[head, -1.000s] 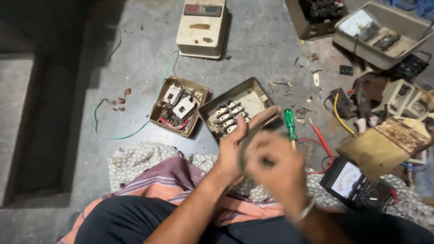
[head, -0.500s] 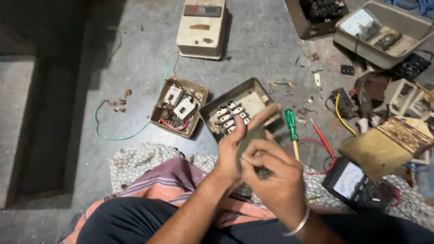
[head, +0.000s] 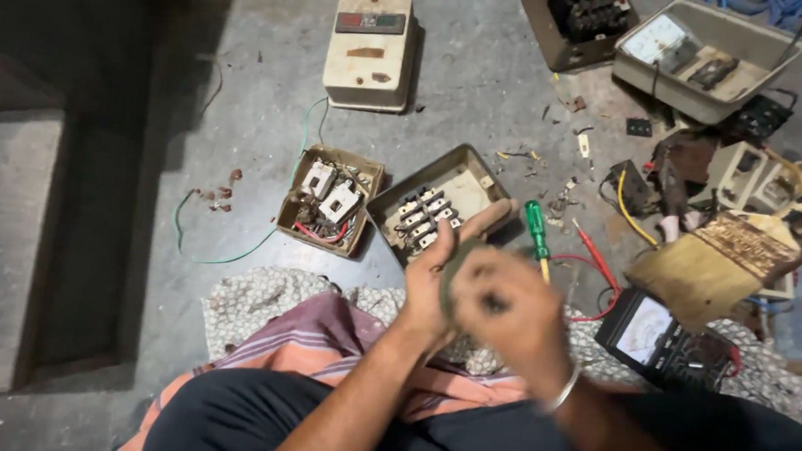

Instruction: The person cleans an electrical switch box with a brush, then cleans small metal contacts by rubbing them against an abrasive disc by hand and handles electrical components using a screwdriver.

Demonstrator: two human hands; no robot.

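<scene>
Above the lap, both hands, left hand and right hand, grip clamped on a greenish round part.

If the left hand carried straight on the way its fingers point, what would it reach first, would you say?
Probably the open switch box with terminal rows: the left hand points up-right and its fingertips already overlap the box's near edge, though height above it is unclear.

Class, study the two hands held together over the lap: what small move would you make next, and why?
Probably hold the hands still first. The right hand is motion-blurred against the left hand, and the small dark piece between them cannot be made out. The green-handled screwdriver lies just beside them, within easy reach.
</scene>
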